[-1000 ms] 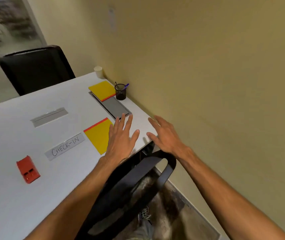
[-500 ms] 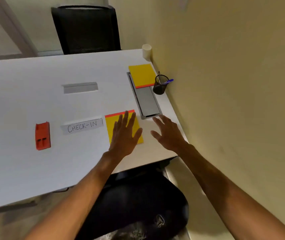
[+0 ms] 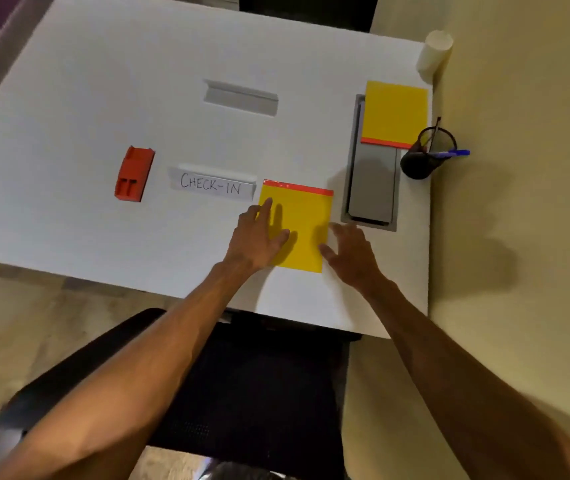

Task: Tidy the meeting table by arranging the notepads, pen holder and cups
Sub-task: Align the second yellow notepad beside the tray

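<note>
A yellow notepad with an orange top strip (image 3: 302, 226) lies near the table's front edge. My left hand (image 3: 259, 237) rests flat on its left edge, fingers spread. My right hand (image 3: 351, 252) touches its right edge with fingers apart. A second yellow notepad (image 3: 396, 114) lies farther back, partly over a grey cable hatch (image 3: 371, 188). A black mesh pen holder (image 3: 425, 155) with a blue pen stands by the wall. A white paper cup (image 3: 434, 53) stands in the far right corner.
On the white table (image 3: 103, 98) are an orange stapler-like block (image 3: 134, 174), a "CHECK-IN" sign (image 3: 212, 184) and a blank grey sign (image 3: 242, 98). A black chair (image 3: 249, 386) sits below my arms. The wall runs along the table's right side.
The view has tilted down over the table. Both hands have come down onto the near notepad's two side edges; before they hovered above it.
</note>
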A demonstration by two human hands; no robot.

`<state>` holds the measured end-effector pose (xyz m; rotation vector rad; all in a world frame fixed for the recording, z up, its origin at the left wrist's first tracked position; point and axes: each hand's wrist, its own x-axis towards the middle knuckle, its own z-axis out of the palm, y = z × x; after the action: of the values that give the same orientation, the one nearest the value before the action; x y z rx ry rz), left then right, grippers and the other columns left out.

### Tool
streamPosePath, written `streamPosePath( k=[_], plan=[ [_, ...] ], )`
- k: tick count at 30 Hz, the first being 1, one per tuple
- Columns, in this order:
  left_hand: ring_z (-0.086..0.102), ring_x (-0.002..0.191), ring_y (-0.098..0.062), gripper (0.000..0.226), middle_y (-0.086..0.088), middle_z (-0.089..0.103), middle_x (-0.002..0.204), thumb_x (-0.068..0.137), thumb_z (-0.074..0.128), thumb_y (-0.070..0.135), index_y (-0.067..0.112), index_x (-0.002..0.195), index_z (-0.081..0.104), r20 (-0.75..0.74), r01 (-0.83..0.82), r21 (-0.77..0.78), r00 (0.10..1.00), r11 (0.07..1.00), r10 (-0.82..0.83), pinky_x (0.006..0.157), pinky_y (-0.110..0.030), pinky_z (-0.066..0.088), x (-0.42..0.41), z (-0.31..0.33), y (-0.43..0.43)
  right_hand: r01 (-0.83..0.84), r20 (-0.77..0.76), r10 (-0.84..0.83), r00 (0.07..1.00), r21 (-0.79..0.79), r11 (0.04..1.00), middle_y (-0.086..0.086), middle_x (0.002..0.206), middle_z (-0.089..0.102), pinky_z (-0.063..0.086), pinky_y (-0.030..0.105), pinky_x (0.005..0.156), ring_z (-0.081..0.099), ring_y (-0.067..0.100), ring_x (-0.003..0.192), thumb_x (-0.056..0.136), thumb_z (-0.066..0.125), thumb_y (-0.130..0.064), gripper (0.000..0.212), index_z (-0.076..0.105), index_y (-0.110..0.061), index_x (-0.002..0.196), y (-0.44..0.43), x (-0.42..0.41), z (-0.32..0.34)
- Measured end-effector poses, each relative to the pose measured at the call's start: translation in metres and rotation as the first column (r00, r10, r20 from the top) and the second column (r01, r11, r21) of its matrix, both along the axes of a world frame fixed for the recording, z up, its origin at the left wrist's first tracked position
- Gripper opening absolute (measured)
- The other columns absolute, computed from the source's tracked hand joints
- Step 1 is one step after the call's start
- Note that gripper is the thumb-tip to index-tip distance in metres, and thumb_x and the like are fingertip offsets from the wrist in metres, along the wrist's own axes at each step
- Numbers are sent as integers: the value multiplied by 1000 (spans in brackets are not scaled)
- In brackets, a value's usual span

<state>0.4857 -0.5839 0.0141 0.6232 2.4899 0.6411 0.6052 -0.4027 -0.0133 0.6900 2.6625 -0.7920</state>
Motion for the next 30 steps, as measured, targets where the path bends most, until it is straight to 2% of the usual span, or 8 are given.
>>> streamPosePath(
  k=[5,11,14,17,20,22,27,30],
  plan=[
    [34,133,-36,79,-15,34,147,91,60,46,14,152,23,115,-100,-110,987,989,112,106,-46,36,-4,-29,-1,133,49,-127,991,-150,980,19,130,49,43,42,95,51,35,119,96,56,-42,57,43,-9,141,3,-11,-34],
    [43,121,-36,50,-19,45,130,89,65,32,5,129,52,135,-147,-188,975,971,174,94,-40,42,-2,-45,4,361,30,-366,930,-250,898,16,117,65,48,37,88,61,33,109,92,61,-31,43,56,-7,127,3,-18,-56],
    [45,122,-37,61,-21,43,132,87,68,37,2,133,48,156,-234,-190,951,953,265,99,-40,40,-7,-51,10,497,75,-504,861,-337,800,13,100,70,52,36,79,66,31,95,84,65,-24,25,64,-10,104,1,-25,-61],
    [49,121,-35,73,-20,47,132,82,74,39,1,135,41,243,-402,-164,869,901,431,99,-42,46,-18,-59,12,617,137,-638,757,-471,631,17,84,69,59,49,78,67,35,80,76,71,-16,12,64,-10,84,1,-28,-68],
    [58,90,-23,26,-10,58,99,87,69,23,7,104,57,340,-546,-101,766,832,545,67,-29,49,-25,-62,10,683,230,-695,681,-542,490,13,74,61,58,44,70,59,28,65,78,73,-6,11,70,0,87,8,-30,-69],
    [60,83,-25,6,-9,61,84,88,64,13,11,84,60,364,-568,-78,749,819,554,65,-31,48,-27,-62,7,721,305,-702,644,-550,423,8,64,50,49,34,56,47,21,52,77,74,-2,11,63,-2,77,10,-34,-69],
    [60,94,-29,24,-13,61,103,87,56,1,4,109,64,394,-630,-39,703,775,592,71,-36,52,-27,-67,4,742,315,-689,653,-449,498,9,71,52,44,31,62,49,23,60,82,74,-8,24,62,0,102,11,-42,-77],
    [63,101,-34,25,-16,64,109,81,50,-5,14,92,62,466,-674,1,654,739,596,78,-44,56,-31,-76,-1,728,315,-667,676,-423,539,14,88,56,45,33,74,54,26,80,83,74,-12,26,62,-1,103,15,-41,-80]
  ],
)
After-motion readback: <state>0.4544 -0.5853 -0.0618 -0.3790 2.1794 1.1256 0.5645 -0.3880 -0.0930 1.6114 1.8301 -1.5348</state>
